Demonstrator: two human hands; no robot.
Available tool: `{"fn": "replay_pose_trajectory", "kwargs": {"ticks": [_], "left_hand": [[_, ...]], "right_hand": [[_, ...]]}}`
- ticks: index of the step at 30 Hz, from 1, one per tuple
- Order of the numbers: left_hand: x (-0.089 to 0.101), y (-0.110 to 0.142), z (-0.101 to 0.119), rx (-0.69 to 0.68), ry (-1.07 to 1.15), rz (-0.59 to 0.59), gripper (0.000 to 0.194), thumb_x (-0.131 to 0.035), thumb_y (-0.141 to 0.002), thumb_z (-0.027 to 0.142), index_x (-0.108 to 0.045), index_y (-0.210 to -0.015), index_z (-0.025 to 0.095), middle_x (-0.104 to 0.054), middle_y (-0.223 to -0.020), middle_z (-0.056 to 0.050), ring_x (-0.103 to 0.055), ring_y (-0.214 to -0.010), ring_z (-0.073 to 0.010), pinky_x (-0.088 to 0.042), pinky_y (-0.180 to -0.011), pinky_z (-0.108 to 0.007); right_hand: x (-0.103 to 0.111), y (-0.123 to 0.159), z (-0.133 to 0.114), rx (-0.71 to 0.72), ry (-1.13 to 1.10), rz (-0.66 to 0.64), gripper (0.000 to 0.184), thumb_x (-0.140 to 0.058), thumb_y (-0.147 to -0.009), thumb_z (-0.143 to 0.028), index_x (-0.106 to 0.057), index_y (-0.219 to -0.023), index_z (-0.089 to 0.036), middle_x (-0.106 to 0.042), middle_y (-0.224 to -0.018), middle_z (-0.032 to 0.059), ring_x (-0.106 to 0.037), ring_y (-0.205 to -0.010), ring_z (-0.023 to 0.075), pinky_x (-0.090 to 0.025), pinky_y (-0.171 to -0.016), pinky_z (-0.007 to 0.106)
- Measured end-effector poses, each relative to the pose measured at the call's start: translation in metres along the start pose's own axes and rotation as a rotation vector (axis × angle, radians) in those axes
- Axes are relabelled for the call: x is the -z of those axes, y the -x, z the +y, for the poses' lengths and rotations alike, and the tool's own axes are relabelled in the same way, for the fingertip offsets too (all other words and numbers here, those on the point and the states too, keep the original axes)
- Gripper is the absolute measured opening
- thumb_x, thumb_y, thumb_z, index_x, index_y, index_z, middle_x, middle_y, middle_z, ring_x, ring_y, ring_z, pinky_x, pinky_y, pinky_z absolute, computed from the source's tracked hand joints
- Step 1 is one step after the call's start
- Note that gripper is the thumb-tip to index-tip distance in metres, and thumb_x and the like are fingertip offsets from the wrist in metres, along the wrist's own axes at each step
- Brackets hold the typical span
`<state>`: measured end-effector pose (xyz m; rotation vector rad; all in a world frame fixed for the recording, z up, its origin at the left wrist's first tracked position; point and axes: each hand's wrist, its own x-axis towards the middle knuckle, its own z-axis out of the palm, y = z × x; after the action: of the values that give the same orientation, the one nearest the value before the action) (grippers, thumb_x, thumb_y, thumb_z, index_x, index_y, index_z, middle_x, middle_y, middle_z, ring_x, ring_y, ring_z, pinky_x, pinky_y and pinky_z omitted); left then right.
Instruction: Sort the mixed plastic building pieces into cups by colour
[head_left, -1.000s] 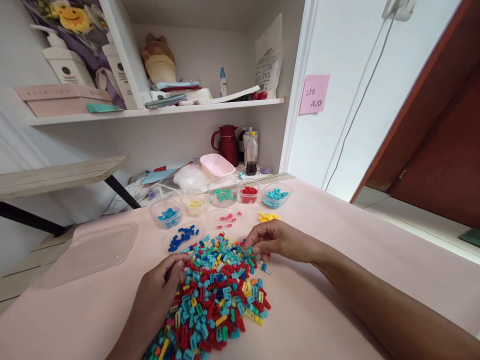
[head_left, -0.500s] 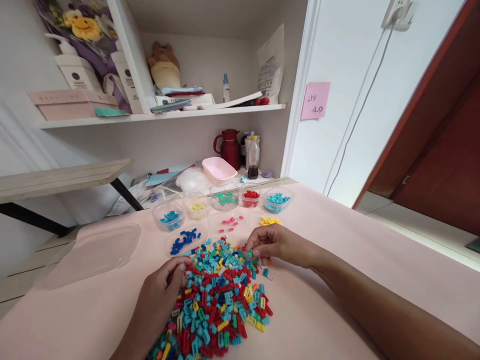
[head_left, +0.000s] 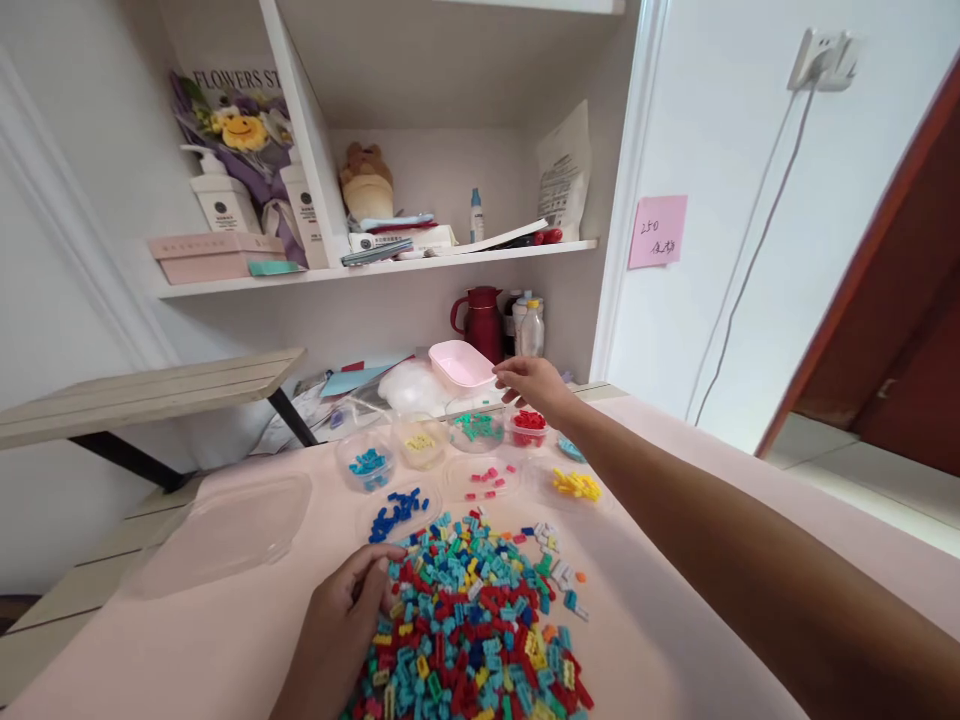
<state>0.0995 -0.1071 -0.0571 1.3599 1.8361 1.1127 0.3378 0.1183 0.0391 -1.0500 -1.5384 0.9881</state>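
Observation:
A heap of small coloured bricks (head_left: 472,625) lies on the pink table (head_left: 675,600) in front of me. My left hand (head_left: 341,625) rests at the heap's left edge, fingers curled against the bricks. My right hand (head_left: 531,384) is stretched far forward, fingers pinched together, hovering over the cup of green bricks (head_left: 474,428) and beside the cup of red bricks (head_left: 529,424). What the pinch holds is too small to see. Other cups hold blue bricks (head_left: 367,464) and pale yellow bricks (head_left: 420,442). Dark blue (head_left: 395,513), pink (head_left: 484,483) and yellow bricks (head_left: 576,485) lie on clear lids.
A large clear lid (head_left: 225,535) lies at the left of the table. Behind the cups stand a pink tub (head_left: 459,362), a red jug (head_left: 480,322) and bottles (head_left: 529,325). A wooden bench (head_left: 142,390) juts in from the left. Shelves above hold boxes and bottles.
My right hand has left the heap and reached forward to the far cups, above the green and red ones. The camera tilted up. My left hand stays at the heap's edge.

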Motion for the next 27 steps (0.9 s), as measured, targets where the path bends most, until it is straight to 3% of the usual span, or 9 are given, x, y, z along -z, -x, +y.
{"fn": "replay_pose_trajectory", "kwargs": {"ticks": [4,7,10,13,17,20,27], "left_hand": [[0.000,0.000,0.001,0.002,0.043,-0.002,0.040,-0.049,-0.079,0.051,-0.067,-0.098,0.021,-0.055,-0.058,0.004,-0.045,-0.046,-0.0122,-0.034,-0.045,-0.022],[0.000,0.001,0.005,0.015,0.070,-0.008,0.040,-0.051,-0.078,0.050,-0.067,-0.099,0.020,-0.054,-0.058,0.004,-0.045,-0.047,-0.0119,-0.034,-0.046,-0.022],[0.000,0.003,0.009,0.020,0.071,-0.004,0.038,-0.050,-0.079,0.049,-0.067,-0.097,0.020,-0.054,-0.059,0.004,-0.043,-0.048,-0.0108,-0.035,-0.046,-0.021],[0.001,0.003,0.010,0.017,0.080,-0.015,0.040,-0.051,-0.079,0.052,-0.067,-0.097,0.020,-0.053,-0.059,0.004,-0.042,-0.047,-0.0099,-0.034,-0.046,-0.021],[0.001,0.001,0.005,0.022,0.104,-0.026,0.042,-0.053,-0.077,0.054,-0.067,-0.100,0.021,-0.054,-0.060,0.005,-0.040,-0.046,-0.0092,-0.033,-0.045,-0.020],[0.001,-0.001,0.003,0.027,0.116,-0.028,0.045,-0.055,-0.077,0.053,-0.065,-0.107,0.021,-0.054,-0.061,0.004,-0.041,-0.047,-0.0098,-0.033,-0.044,-0.020],[0.001,0.000,0.006,0.061,0.105,-0.014,0.048,-0.055,-0.077,0.053,-0.063,-0.111,0.020,-0.054,-0.060,0.004,-0.043,-0.048,-0.0105,-0.034,-0.044,-0.020]], "right_hand": [[0.006,0.029,0.003,-0.025,-0.071,-0.052,0.012,-0.058,-0.082,-0.026,-0.064,-0.087,-0.016,-0.064,-0.071,0.0021,-0.057,-0.050,0.0080,-0.041,-0.043,0.019],[0.012,0.067,-0.001,-0.066,-0.165,-0.226,0.016,-0.060,-0.080,-0.031,-0.064,-0.086,-0.017,-0.062,-0.068,0.0006,-0.054,-0.050,0.0083,-0.036,-0.041,0.019],[0.017,0.104,-0.006,-0.121,-0.080,-0.357,0.020,-0.060,-0.080,-0.035,-0.065,-0.084,-0.016,-0.055,-0.056,-0.0032,-0.042,-0.038,0.0054,-0.027,-0.037,0.019],[0.024,0.131,-0.002,-0.129,0.068,-0.393,0.023,-0.055,-0.083,-0.036,-0.067,-0.085,-0.017,-0.052,-0.054,-0.0038,-0.038,-0.040,0.0061,-0.028,-0.039,0.020],[0.038,0.144,0.020,-0.024,0.355,-0.424,0.017,-0.058,-0.080,-0.030,-0.070,-0.086,-0.020,-0.058,-0.064,-0.0006,-0.046,-0.055,0.0101,-0.034,-0.047,0.021],[0.047,0.146,0.035,0.066,0.554,-0.532,0.015,-0.062,-0.075,-0.023,-0.072,-0.087,-0.023,-0.061,-0.074,0.0003,-0.050,-0.063,0.0114,-0.037,-0.055,0.022],[0.046,0.154,0.028,0.199,0.555,-0.708,0.021,-0.068,-0.073,-0.025,-0.070,-0.094,-0.026,-0.060,-0.087,0.0009,-0.054,-0.075,0.0123,-0.039,-0.062,0.021]]}}
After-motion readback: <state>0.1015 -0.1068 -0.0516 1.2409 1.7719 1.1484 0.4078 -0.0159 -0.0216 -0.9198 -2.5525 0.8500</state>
